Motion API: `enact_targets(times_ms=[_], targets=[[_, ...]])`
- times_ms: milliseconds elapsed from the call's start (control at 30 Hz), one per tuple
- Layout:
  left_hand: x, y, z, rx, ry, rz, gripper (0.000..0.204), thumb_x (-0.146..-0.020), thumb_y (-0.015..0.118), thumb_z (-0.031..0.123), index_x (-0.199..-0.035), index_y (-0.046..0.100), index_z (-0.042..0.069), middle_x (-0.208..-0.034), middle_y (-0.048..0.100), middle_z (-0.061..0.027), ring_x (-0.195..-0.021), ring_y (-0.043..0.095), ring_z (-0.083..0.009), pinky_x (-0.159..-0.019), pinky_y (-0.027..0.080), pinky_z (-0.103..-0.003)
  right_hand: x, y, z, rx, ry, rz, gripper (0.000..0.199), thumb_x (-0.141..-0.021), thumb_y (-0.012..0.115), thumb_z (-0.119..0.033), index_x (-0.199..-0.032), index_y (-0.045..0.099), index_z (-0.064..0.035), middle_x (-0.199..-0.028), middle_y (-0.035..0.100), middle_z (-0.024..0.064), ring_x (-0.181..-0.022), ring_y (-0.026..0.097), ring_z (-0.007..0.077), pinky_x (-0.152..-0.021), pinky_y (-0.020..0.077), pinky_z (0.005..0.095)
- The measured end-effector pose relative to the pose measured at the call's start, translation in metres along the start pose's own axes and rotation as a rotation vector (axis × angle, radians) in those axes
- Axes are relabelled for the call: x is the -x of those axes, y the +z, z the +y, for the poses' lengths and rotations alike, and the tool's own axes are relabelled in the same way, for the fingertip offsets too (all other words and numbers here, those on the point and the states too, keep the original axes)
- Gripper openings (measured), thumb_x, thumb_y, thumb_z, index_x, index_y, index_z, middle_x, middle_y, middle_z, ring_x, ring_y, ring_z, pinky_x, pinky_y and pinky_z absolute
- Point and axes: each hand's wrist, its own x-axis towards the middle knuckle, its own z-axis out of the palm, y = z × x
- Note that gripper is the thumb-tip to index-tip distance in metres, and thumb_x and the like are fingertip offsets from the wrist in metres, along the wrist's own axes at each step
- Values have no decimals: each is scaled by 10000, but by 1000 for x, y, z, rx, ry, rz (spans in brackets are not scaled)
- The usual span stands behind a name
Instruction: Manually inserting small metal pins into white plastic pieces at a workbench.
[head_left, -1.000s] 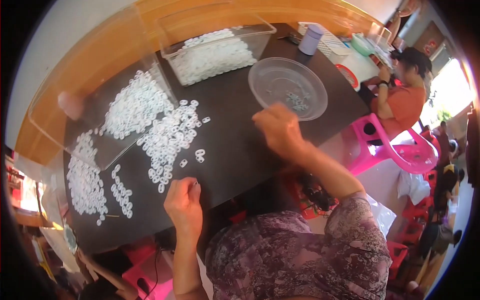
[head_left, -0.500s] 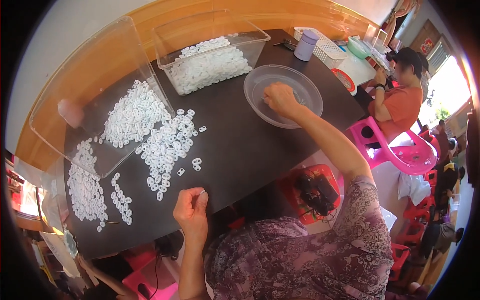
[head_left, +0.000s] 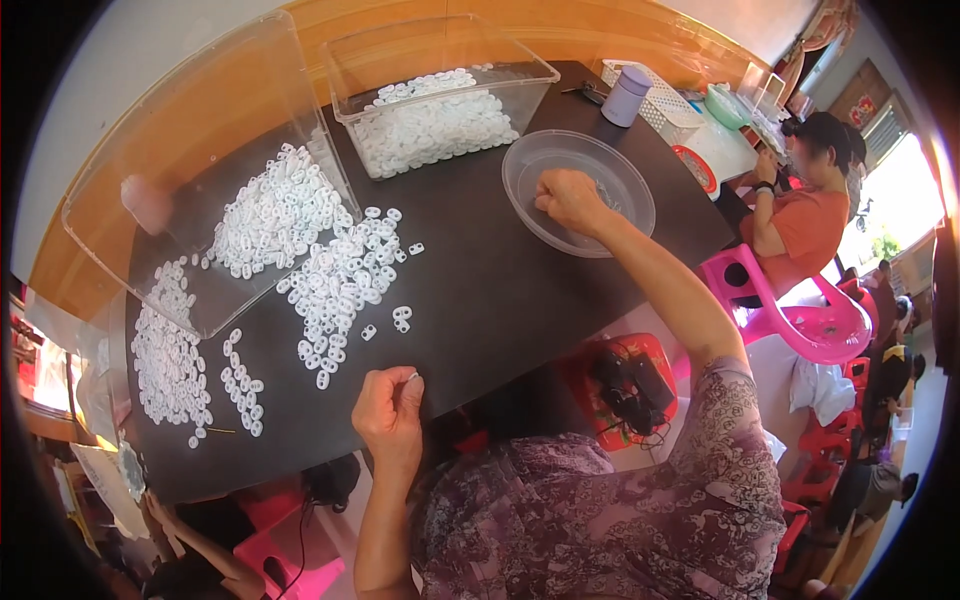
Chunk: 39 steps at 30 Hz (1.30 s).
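My left hand (head_left: 388, 412) is held over the table's near edge, thumb and finger pinched on a small white plastic piece (head_left: 413, 376), of which only a tip shows. My right hand (head_left: 572, 200) reaches over a round clear plastic dish (head_left: 545, 155), its fingers closed. What they hold, if anything, is hidden; small thin bits (head_left: 606, 197) lie in the dish beside them. Beyond my left hand spreads a loose pile of white oval pieces with two holes (head_left: 345, 285). Further left lie a short double row (head_left: 243, 390) and a flat heap (head_left: 170, 345) of such pieces.
A clear box (head_left: 340, 180) lies tipped over, white pieces spilling from it. Another clear bin (head_left: 545, 75) holds more. A lilac bottle (head_left: 626, 97) and a white basket (head_left: 665, 108) stand far right. A red stool (head_left: 655, 350) stands below; a co-worker in orange (head_left: 805, 215) sits right.
The view has shifted slightly. My right hand has moved a little toward the left side of the dish, its fingers drawn closer together. My left hand keeps its pinch.
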Motion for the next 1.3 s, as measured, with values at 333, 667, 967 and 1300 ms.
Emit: enact_targets(times_ms=[333,667,967,1300], targets=[[2,1,0,8,24,33,91,-812,671,65,-841,611,3,-731,554,-72,-624,539,-168,-578,439,-275,3,-1,5,-29,50,-60,120,-717,548,-113,-713,604,-8,-752,621,216,-757,601,397,-668,467,453],[1,-2,3,23,47,38,86,-819,664,47,-853,610,-9,-735,545,-66,-628,519,-148,-579,425,-257,14,-12,-1,-224,46,-66,111,-720,568,-37,-813,622,-6,-736,631,155,-718,615,313,-655,475,388],[3,-6,-2,166,-68,22,111,-828,673,69,-869,616,-18,-749,547,-22,-653,497,-99,-596,416,-223,34,-29,-37,-352,91,57,168,-755,581,-27,-909,643,-1,-757,640,114,-684,605,186,-635,470,311],[0,-11,21,779,-459,17,88,-847,648,60,-901,619,-4,-751,617,-54,-572,520,-86,-504,388,-192,93,-7,-170,-838,-95,-104,103,-791,628,-12,-893,639,-18,-796,588,53,-734,563,125,-644,450,263]])
